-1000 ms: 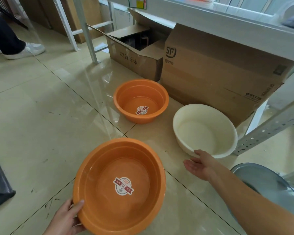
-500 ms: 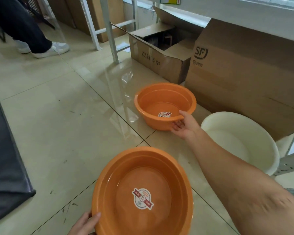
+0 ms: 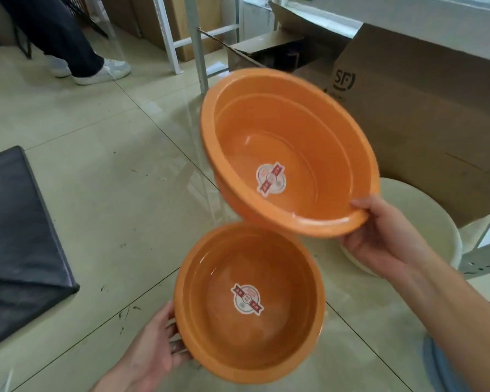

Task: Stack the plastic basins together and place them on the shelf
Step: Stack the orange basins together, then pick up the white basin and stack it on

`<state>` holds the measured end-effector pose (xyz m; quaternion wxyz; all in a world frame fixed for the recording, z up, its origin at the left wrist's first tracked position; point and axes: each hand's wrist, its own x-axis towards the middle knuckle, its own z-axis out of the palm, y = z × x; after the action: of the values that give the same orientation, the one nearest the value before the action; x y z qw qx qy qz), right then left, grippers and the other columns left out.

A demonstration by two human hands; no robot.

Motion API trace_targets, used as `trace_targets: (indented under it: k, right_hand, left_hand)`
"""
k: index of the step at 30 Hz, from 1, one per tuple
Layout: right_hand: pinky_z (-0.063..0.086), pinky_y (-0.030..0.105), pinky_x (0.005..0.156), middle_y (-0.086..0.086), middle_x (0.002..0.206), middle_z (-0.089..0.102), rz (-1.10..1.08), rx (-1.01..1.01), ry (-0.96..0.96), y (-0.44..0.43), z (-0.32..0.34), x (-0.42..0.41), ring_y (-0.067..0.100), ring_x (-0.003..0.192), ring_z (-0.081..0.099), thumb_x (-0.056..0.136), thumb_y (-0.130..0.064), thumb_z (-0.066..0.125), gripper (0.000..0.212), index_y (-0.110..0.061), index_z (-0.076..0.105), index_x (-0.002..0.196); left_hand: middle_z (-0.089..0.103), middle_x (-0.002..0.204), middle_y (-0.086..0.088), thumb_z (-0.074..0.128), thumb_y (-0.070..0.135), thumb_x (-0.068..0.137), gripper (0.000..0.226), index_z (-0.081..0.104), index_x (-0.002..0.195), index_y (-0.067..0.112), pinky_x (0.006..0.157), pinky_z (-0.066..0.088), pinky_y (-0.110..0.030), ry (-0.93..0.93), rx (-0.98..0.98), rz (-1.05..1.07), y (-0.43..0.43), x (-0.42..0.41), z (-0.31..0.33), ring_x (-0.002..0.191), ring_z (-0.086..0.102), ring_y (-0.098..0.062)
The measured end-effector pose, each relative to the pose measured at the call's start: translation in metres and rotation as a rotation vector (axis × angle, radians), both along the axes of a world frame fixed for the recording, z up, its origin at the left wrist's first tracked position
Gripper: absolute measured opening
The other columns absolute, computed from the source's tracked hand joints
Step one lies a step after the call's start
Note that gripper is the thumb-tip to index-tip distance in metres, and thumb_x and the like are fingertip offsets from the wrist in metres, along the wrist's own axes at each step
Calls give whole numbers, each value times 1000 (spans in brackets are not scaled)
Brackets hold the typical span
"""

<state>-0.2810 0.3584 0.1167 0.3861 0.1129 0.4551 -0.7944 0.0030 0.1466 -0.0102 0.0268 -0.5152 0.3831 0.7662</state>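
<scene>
At centre frame the right hand [image 3: 379, 236] pinches the rim of a tilted, glossy orange basin [image 3: 289, 162], empty but for a sticker. Below it, the left hand [image 3: 156, 352] grips a matching round basin [image 3: 249, 301], likewise empty

The smaller orange basin [image 3: 289, 154], which half a second ago sat on the floor beside the SF cardboard box [image 3: 425, 114], is now lifted clear of it, tilted, gripped at its near rim by the right hand [image 3: 379, 239] in front of that box.
</scene>
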Motion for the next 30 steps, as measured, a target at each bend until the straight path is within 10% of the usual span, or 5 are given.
trace_targets:
  k: [3, 10, 17, 25, 30]
  right_hand:
    - [64, 31, 55, 11, 72, 75, 143, 80, 4, 31, -18, 41, 19, 52, 71, 72, -1, 58, 27, -3, 69, 97]
    - [61, 32, 59, 9, 63, 60, 309, 351, 42, 59, -99, 94, 18, 51, 60, 80, -3, 71, 12, -2, 64, 90]
    - [56, 39, 71, -4, 76, 67, 819, 1370, 867, 66, -135, 97, 21, 73, 70, 89, -77, 36, 59, -21, 54, 91]
    - [60, 50, 83, 23, 100, 62, -13, 488, -249, 92, -145, 40, 33, 80, 65, 91, -48, 65, 65, 4, 53, 128]
    - [57, 44, 81, 24, 117, 57, -405, 289, -275, 122, -146, -24, 35, 93, 64, 94, -28, 69, 71, -2, 36, 152]
  left_hand:
    - [71, 70, -11, 35, 54, 104, 61, 65, 125, 6, 85, 53, -54, -32, -29, 37, 3, -5, 5, 53, 64, -24]
    - [56, 101, -17, 36, 68, 95, 66, 69, 106, 13, 81, 54, -49, 22, 10, 64, -2, -14, 5, 92, 54, -31]
    - [76, 122, -2, 39, 52, 104, 45, 61, 139, 35, 99, 53, -58, 75, -191, -150, 10, -16, 11, 117, 66, -26]
    - [66, 131, 4, 45, 18, 107, 46, 40, 145, 44, 96, 54, -57, -2, -403, -290, 16, -26, -6, 110, 66, -25]
    - [66, 124, 3, 46, 13, 106, 41, 42, 138, 39, 97, 51, -60, 8, -402, -328, 20, -34, -3, 107, 66, -31]
